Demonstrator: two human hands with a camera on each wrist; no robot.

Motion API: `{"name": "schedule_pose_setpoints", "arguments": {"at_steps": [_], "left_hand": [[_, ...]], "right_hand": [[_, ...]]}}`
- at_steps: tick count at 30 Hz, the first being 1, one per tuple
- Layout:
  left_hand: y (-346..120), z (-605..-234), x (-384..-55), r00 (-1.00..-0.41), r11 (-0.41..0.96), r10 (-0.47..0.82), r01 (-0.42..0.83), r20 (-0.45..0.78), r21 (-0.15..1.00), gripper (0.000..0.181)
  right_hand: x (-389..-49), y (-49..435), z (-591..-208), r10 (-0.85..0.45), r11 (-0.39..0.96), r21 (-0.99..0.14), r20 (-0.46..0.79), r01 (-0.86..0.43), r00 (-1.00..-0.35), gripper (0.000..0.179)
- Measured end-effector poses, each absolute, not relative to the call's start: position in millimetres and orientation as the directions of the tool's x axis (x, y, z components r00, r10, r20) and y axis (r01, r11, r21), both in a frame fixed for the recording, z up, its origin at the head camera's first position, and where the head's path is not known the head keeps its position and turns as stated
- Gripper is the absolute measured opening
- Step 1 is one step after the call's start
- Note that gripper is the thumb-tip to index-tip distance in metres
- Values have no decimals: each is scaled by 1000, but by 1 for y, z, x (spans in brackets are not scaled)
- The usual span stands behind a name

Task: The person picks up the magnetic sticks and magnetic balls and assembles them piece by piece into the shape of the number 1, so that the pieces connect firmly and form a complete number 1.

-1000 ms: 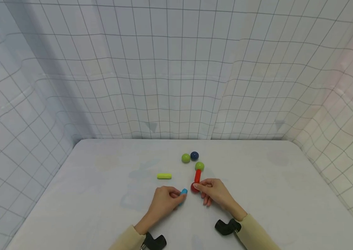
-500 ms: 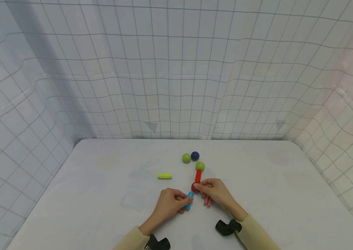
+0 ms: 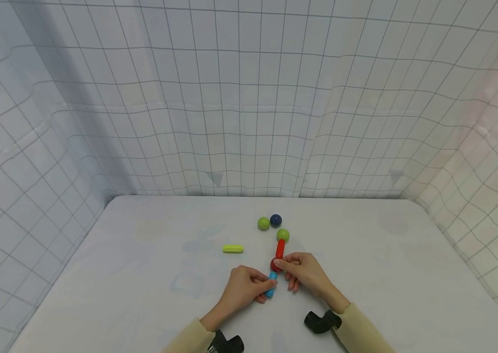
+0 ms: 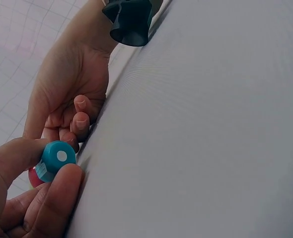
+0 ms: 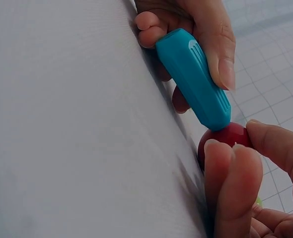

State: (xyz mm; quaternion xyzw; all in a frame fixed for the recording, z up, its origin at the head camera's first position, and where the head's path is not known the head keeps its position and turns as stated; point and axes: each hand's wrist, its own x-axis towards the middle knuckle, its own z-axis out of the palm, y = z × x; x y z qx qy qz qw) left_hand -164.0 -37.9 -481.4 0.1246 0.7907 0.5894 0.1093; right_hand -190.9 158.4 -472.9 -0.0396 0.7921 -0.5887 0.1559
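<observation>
My left hand (image 3: 241,288) pinches a light-blue ridged rod (image 5: 193,79) between thumb and fingers. The rod's far end touches a dark red ball (image 5: 226,138), and its near end has a white dot in the left wrist view. Thumb and fingertips of my right hand (image 3: 305,272) grip that red ball, partly covering it. From the ball a bright red rod (image 3: 280,248) runs away from me to a green ball (image 3: 283,235), which it touches. The pieces look like a magnetic rod-and-ball building set.
Behind the chain, a second green ball (image 3: 263,223) and a navy ball (image 3: 276,220) sit side by side. A yellow-green rod (image 3: 233,249) lies to the left on the white table (image 3: 143,274). Gridded white curtains (image 3: 231,122) enclose the back and sides.
My left hand has moved right with the light-blue rod, bringing its end against the red ball. The right hand stays in place, still gripping the ball.
</observation>
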Motion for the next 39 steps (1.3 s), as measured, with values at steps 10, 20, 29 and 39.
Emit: {"name": "schedule_pose_setpoints", "arguments": {"at_steps": [10, 20, 29, 39], "left_hand": [[-34, -483, -165, -948, 252, 317, 41, -42, 967, 24], [-31, -482, -166, -951, 251, 307, 47, -33, 967, 24], [-29, -481, -166, -950, 255, 312, 71, -13, 964, 25], [-25, -483, -168, -950, 294, 311, 86, -10, 952, 25]], "right_hand": [[-179, 152, -443, -271, 291, -951, -191, 109, -943, 31], [-180, 154, -445, -273, 285, -952, -192, 111, -943, 32], [-192, 158, -475, -243, 303, -945, -203, 124, -949, 38], [-194, 162, -479, -263, 321, -943, -180, 90, -948, 45]]}}
